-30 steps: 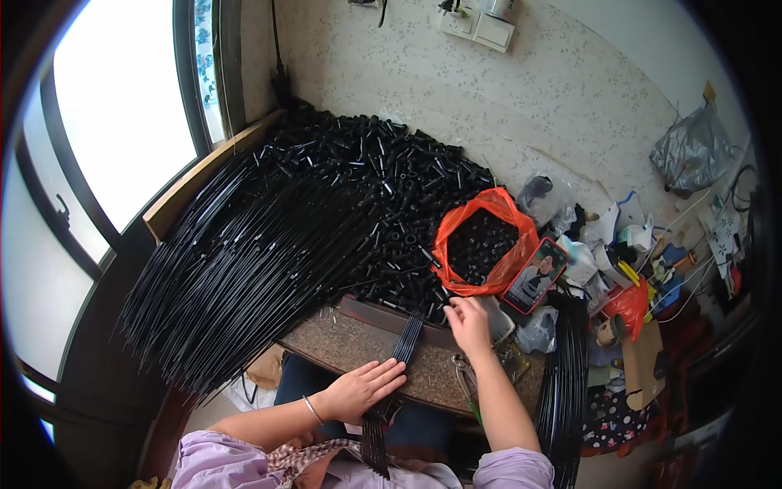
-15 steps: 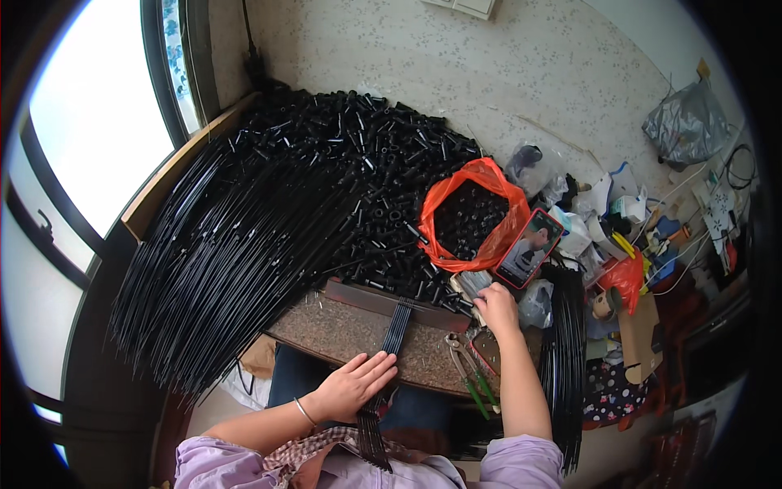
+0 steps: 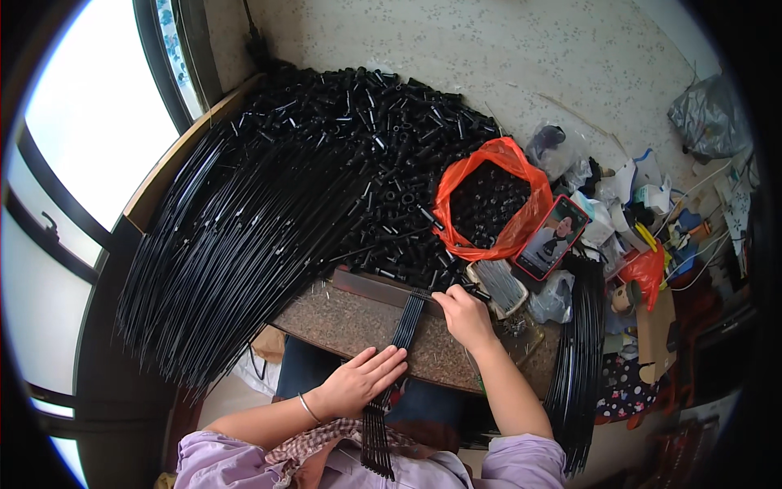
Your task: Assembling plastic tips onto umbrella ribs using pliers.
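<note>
A row of thin black rods [image 3: 410, 322] lies side by side across the speckled worktop [image 3: 366, 318], their far ends at a dark upright strip [image 3: 371, 291]. My left hand [image 3: 362, 381] rests flat over them at the worktop's near edge, fingers stretched out. The rods' near ends [image 3: 376, 444] reach back towards my body. My right hand [image 3: 466, 316] is closed in a pinch beside the rods' far ends; whatever is between its fingertips is too small to make out. Right of it sits a pale tray of thin grey pins [image 3: 498, 287].
A heap of short black tubular parts [image 3: 391, 155] lies behind the strip, with many long black rods [image 3: 220, 269] to the left. An orange-red bag of small black parts [image 3: 521, 175], a phone [image 3: 552, 238], a clear bag [image 3: 554, 297] and another rod bundle [image 3: 574, 359] stand right.
My right hand has moved left from the pin tray to the rods' far ends. The left hand stays flat on the rods. The green-handled pliers are now mostly hidden by my right arm.
</note>
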Demonstrator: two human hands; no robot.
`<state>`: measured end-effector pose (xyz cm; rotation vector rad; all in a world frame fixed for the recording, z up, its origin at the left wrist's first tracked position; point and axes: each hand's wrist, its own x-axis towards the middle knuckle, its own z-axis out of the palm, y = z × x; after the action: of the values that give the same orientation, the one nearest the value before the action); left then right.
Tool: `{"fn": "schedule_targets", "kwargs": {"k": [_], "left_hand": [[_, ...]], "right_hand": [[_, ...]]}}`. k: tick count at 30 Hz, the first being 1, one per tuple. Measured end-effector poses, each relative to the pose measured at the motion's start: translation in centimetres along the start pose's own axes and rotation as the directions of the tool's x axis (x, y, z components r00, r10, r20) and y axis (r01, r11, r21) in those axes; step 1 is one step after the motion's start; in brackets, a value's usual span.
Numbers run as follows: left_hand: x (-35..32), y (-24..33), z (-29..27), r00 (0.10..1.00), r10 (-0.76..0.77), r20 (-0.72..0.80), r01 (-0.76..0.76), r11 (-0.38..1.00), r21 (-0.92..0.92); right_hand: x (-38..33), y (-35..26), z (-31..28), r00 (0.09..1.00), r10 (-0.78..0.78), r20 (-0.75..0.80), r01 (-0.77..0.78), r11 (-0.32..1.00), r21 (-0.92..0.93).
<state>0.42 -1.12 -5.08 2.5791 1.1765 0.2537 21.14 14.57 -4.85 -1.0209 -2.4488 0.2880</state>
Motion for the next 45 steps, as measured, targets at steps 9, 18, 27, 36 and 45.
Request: {"fn": "schedule_targets", "kwargs": {"k": [9,18,27,36,45], "left_hand": [[-0.1,-0.1,0.1,1.0,0.004,-0.003,-0.004,1.0,0.024],[-0.3,-0.4,0.1,1.0,0.015,-0.019,-0.014,0.998,0.058],[-0.4,-0.3,0.1,1.0,0.013,-0.026,-0.012,0.999,0.05],[-0.9,-0.5,0.4,0.997,0.029,-0.07,-0.028,0.999,0.017],[-0.9,-0.8,0.4,0.987,0.055,-0.152,-0.077,0.986,-0.145]], "right_hand": [[0.2,-0.3,0.3,0.992,0.119,0.036,-0.119,0.993,0.0],[0.8,0.1,0.1,0.993,0.08,0.085,-0.082,0.996,0.023],[2.3,0.3,0.7,0.999,-0.041,0.011,0.042,0.999,-0.016],[-0.2,1.2,-1.3,0.988,-0.147,0.043,0.151,0.98,-0.129],[1.6,-3.7,-2.8,0.957,0.061,0.283,-0.097,0.989,0.114]]}}
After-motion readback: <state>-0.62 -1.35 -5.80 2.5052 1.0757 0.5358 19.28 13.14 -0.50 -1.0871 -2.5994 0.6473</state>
